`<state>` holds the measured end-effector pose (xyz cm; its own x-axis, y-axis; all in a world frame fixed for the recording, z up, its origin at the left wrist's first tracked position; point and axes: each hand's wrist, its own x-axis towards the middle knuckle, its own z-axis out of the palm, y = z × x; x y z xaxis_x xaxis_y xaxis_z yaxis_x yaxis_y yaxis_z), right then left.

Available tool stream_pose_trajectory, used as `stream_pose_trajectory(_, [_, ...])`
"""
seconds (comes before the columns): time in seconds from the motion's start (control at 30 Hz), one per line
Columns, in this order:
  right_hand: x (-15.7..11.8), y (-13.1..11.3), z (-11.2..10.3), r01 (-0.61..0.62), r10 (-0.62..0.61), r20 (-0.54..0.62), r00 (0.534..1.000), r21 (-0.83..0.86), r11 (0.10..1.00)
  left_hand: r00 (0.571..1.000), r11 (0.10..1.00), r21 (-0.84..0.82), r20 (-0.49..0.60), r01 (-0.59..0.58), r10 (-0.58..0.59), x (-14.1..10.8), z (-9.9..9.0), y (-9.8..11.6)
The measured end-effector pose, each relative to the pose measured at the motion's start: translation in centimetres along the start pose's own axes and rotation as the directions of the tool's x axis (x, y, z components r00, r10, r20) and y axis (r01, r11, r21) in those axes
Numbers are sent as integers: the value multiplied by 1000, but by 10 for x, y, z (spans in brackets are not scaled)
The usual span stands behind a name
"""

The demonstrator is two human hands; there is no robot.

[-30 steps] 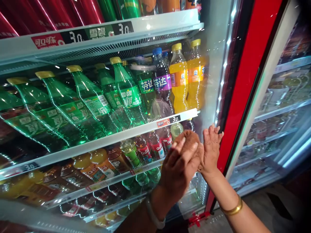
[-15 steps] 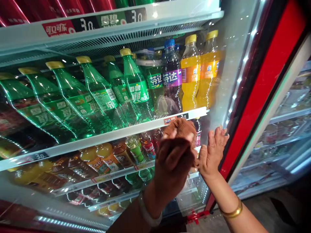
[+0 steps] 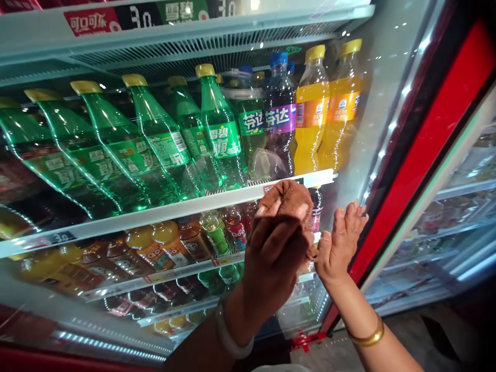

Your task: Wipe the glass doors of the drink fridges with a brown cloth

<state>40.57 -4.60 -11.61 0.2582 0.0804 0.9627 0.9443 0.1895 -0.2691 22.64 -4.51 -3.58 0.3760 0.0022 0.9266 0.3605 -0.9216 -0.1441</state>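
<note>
My left hand (image 3: 271, 248), with a pale bangle on its wrist, presses a bunched brown cloth (image 3: 292, 199) against the glass front of a drinks cooler. Its fingertips rest on the cloth, over the right part of a white shelf edge (image 3: 186, 211). To the right, my right hand (image 3: 341, 240), with a gold bangle, lies flat on the glass near the red door frame, fingers spread and holding nothing. Behind the glass stand green bottles (image 3: 222, 139), a purple-labelled bottle (image 3: 279, 121) and orange bottles (image 3: 312, 111).
Lower shelves hold juice bottles (image 3: 166, 243) and more drinks. The red frame (image 3: 418, 160) runs diagonally down the right, with a second cooler (image 3: 434, 217) beyond it. A red metal piece (image 3: 304, 341) is near the grey floor at the bottom.
The cloth and my left hand have shifted slightly up on the glass. The view has moved a little, so the upper shelf sits higher. My right hand stays nearly in place.
</note>
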Motion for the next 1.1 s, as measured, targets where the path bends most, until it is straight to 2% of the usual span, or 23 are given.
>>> stream_pose_trajectory(0.07, [0, 1, 0, 15, -15, 5, 1000, 12, 1000, 996, 999, 3, 72, -54, 53, -10, 7, 2])
stream_pose_trajectory(0.13, [0, 2, -1, 25, -25, 8, 1000, 22, 999, 976, 990, -4, 170, -140, 139, -26, 15, 5])
stream_pose_trajectory(0.2, [-1, 3, -1, 18, -19, 22, 1000, 30, 999, 955, 985, -21, 243, -170, 170, -34, 20, 6])
stream_pose_trajectory(0.4, [-4, 8, 1, 49, -48, 5, 999, -25, 999, 989, 994, -43, 107, -97, 101, -12, 28, 6])
stream_pose_trajectory(0.53, [-8, 13, 0, 41, -40, 29, 999, -43, 998, 989, 996, -37, 122, -84, 88, -31, 39, 14])
stream_pose_trajectory(0.63, [-9, 11, -1, 48, -47, 44, 998, -11, 999, 986, 992, -99, 144, -73, 87, -44, 29, 14])
stream_pose_trajectory(0.77, [-8, 5, -1, 57, -57, 35, 998, -10, 998, 998, 997, -75, -55, -11, 7, -20, 4, 1])
stream_pose_trajectory(0.83, [-8, 6, -1, 64, -64, 27, 998, -19, 998, 996, 999, -32, -94, 0, -3, -10, 1, -2])
stream_pose_trajectory(0.9, [-9, 9, -1, 71, -70, 23, 997, -15, 997, 999, 1000, 2, -35, -26, 26, -16, 8, 1])
stream_pose_trajectory(1.0, [-9, 13, -2, 79, -79, 19, 997, 3, 997, 989, 988, 93, 91, -125, 116, -45, 24, 9])
stream_pose_trajectory(1.1, [-8, 5, -4, 62, -63, 28, 998, 36, 997, 986, 991, 99, 144, -95, 80, -60, 23, 10])
